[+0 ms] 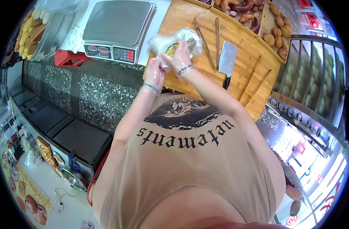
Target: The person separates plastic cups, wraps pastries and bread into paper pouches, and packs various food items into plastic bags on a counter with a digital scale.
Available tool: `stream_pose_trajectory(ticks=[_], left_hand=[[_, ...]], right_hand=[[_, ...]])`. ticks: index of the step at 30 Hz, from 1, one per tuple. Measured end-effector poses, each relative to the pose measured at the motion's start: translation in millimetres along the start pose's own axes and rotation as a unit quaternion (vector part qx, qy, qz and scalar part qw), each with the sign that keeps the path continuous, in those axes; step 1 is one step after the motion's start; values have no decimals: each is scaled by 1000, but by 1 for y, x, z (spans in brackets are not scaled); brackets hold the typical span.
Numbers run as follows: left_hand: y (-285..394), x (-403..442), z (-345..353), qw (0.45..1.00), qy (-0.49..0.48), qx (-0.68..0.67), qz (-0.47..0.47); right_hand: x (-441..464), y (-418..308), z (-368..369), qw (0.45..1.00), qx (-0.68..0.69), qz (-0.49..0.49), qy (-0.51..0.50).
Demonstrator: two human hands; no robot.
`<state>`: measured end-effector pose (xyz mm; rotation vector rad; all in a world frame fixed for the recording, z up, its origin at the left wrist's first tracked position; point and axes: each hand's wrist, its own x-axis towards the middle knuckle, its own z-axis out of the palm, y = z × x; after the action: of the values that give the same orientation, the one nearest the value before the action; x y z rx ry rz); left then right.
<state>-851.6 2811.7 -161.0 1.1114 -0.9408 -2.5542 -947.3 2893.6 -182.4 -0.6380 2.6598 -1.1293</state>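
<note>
A clear plastic bag with printed marks is between my hands, over the left part of the wooden board. My left hand, in a thin clear glove, is closed on the bag's lower edge. Higher and to the right, my right hand, gloved too, has its fingers closed on the bag's printed part. What the bag holds is hard to make out. Metal tongs and a cleaver lie on the board right of my right hand.
A scale stands left of the board. Trays of browned food line the board's far right edge. Another pair of tongs lies on the board's right part. A metal rack stands at the right, and a person is at the lower right.
</note>
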Motion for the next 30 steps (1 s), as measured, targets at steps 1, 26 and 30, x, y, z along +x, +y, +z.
stream_pose_trajectory(ticks=[1, 26, 30], left_hand=[[1, 1, -4, 1000, 0, 0, -1], [67, 50, 3, 989, 16, -91, -112], [81, 53, 8, 991, 44, -87, -87]], right_hand=[[-1, -1, 1, 999, -38, -28, -6], [16, 56, -77, 975, 0, 213, -68], [28, 47, -90, 959, 184, 215, -35]])
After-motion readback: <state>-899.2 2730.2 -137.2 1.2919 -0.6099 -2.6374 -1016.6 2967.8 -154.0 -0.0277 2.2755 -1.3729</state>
